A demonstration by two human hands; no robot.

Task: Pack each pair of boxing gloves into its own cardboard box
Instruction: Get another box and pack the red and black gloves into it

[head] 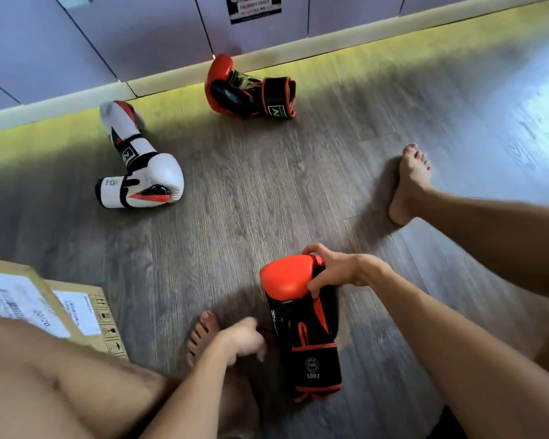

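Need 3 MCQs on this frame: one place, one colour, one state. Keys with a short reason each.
1. Where is the cardboard box?
A) against the lockers
B) lower left, beside the person's left leg
C) under the white gloves

2. What colour is the glove in the right hand?
A) white
B) blue
C) red and black

3. What is the right hand doing?
A) gripping the glove's padded end
B) lying flat on the floor
C) lifting a box flap

Key: 1 B, the box sits at the lower left edge next to the leg. 2 C, it has red padding and a black body. 3 A, fingers and thumb curl round the red padding.
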